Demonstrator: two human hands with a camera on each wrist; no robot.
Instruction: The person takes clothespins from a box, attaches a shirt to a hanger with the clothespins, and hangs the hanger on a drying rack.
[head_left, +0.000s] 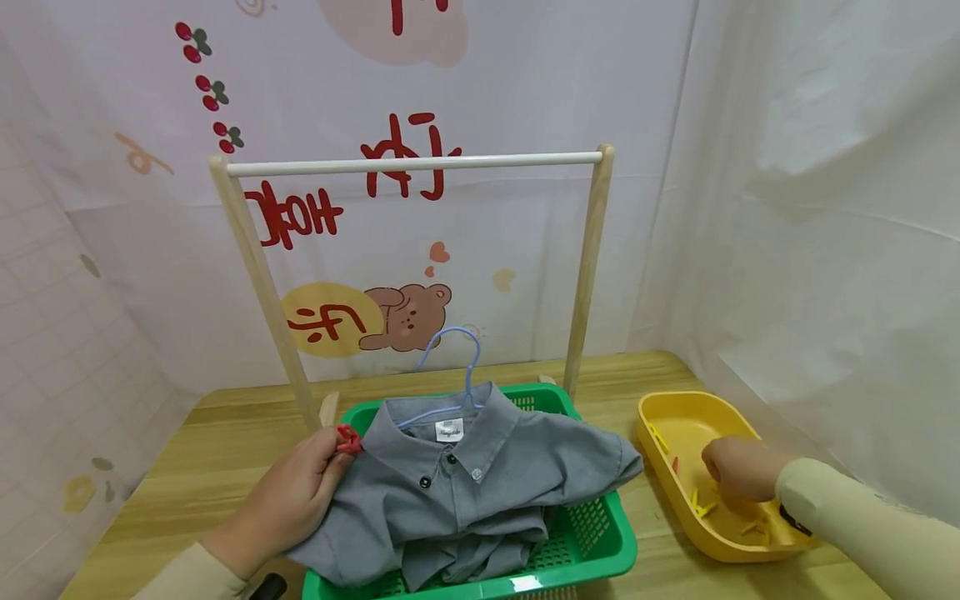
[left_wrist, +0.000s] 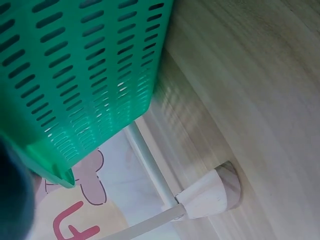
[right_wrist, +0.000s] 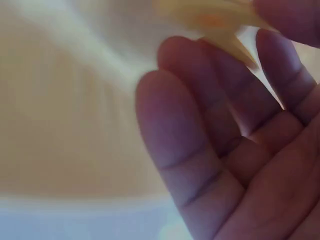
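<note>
Near the right edge of the desk [head_left: 187, 467], the right hand [head_left: 742, 468] is down in the yellow tray [head_left: 738, 551]; going by the wrist view it's pinching a yellow clip [right_wrist: 232, 17], though it's blurry, so don't quote me on the exact grip. Left hand [head_left: 300, 492] is holding a red clip [head_left: 348, 439] right beside the collar of the grey shirt [head_left: 487, 492]; can't tell if it's biting cloth. Shirt's lying across the green basket [head_left: 622, 546], blue hanger [head_left: 470, 375] inside the collar, hook up.

Tips for this bit, imo: take the yellow clip by its tail ends so it squeezes without a regrip; let the left hand steady that shoulder so the collar doesn't slip off the hanger.

As for room, the sleeve on the right pokes past the basket's right rim, close to the tray; I'd lift over the tray's wall and come in above it; the rack [head_left: 420, 164] stands toward the desk's back edge, with decent air over the collar; there's open wood by the back left corner too.
</note>
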